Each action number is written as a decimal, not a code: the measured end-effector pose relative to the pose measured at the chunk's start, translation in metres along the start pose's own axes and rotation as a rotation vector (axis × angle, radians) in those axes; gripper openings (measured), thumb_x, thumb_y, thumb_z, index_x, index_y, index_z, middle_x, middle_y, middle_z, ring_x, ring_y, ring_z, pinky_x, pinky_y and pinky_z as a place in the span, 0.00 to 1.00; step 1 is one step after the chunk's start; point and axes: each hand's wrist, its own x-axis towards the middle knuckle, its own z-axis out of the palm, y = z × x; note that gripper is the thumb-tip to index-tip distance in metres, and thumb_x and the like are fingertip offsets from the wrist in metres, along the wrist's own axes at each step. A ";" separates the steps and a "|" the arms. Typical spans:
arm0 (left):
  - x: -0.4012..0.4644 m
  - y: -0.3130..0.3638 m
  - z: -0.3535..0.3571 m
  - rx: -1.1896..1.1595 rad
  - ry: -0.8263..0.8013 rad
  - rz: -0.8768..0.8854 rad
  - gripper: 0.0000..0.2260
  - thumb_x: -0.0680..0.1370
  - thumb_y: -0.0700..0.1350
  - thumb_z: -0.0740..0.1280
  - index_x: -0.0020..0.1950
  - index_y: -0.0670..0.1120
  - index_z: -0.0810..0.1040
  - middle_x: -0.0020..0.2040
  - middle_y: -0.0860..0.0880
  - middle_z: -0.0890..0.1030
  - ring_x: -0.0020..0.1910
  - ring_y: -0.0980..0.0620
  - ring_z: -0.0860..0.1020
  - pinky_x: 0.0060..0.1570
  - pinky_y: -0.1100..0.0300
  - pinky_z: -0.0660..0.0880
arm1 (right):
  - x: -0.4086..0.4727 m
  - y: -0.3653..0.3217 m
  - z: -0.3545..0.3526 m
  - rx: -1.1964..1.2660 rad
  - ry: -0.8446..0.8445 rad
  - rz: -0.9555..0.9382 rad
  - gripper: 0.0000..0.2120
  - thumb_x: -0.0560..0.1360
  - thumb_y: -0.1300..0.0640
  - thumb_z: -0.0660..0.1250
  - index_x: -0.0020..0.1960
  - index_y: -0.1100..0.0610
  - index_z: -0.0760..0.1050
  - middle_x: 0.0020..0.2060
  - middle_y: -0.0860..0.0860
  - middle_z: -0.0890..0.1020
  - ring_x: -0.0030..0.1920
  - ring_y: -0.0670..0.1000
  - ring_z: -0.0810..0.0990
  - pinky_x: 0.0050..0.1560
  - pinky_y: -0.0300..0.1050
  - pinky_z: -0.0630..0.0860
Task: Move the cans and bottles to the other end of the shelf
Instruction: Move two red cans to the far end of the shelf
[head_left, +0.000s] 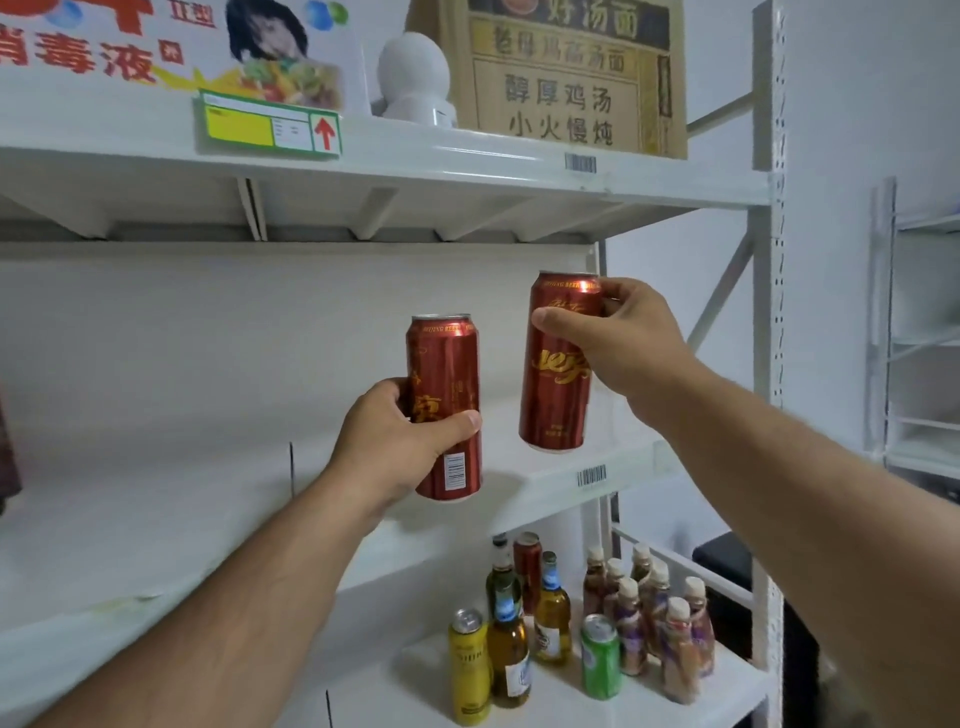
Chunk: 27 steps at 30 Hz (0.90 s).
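Each of my hands holds a tall red beer can in the air, above the right part of the white middle shelf (550, 470). My left hand (395, 441) wraps the lower half of the left red can (447, 358), which is upright. My right hand (618, 340) pinches the right red can (556, 395) near its top; that can hangs slightly tilted, its base just above the shelf. On the shelf below stand a yellow can (469, 670), a green can (601, 657), another red can (528, 564), three glass beer bottles (510, 649) and several small brown bottles (675, 644).
The upper shelf (467, 161) carries a white rounded figure (415, 78), a cardboard box (571, 73) and a poster-covered box, with a yellow price tag (270, 127) on its edge. A white upright post (766, 260) bounds the shelf at right. Another white rack (914, 338) stands farther right.
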 end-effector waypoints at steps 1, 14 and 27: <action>0.009 -0.002 0.008 -0.005 -0.009 0.004 0.21 0.73 0.48 0.79 0.64 0.50 0.79 0.54 0.54 0.83 0.53 0.51 0.83 0.55 0.52 0.78 | 0.008 0.007 -0.004 -0.008 0.009 -0.002 0.25 0.68 0.54 0.82 0.61 0.54 0.77 0.48 0.50 0.86 0.46 0.47 0.86 0.39 0.38 0.79; 0.103 -0.011 0.098 0.013 -0.079 0.031 0.18 0.71 0.48 0.81 0.58 0.52 0.80 0.51 0.54 0.83 0.47 0.58 0.81 0.40 0.63 0.74 | 0.110 0.065 -0.049 -0.122 0.042 -0.035 0.21 0.68 0.52 0.81 0.57 0.54 0.80 0.45 0.49 0.86 0.40 0.42 0.86 0.31 0.30 0.76; 0.163 -0.004 0.214 0.055 0.076 -0.086 0.21 0.69 0.48 0.82 0.59 0.50 0.82 0.52 0.51 0.87 0.51 0.50 0.85 0.57 0.51 0.81 | 0.226 0.141 -0.117 -0.076 -0.120 -0.024 0.29 0.67 0.50 0.81 0.64 0.55 0.76 0.51 0.51 0.84 0.50 0.51 0.85 0.49 0.45 0.81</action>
